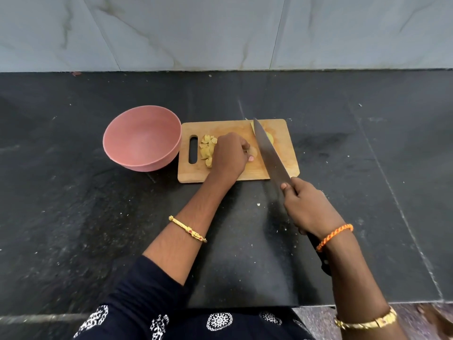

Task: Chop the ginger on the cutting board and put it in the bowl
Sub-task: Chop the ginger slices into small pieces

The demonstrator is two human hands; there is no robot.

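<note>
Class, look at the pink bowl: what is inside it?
The pink bowl shows only its bare inside; no ginger is in it. The cut ginger pieces lie on the cutting board. Its near inner wall is hidden.

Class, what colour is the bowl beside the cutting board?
Pink; the bowl shows best in the head view.

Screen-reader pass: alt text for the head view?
Right hand grips a chef's knife over a wooden cutting board; left hand holds a ginger piece. Cut ginger slices lie beside an empty pink bowl.
</note>
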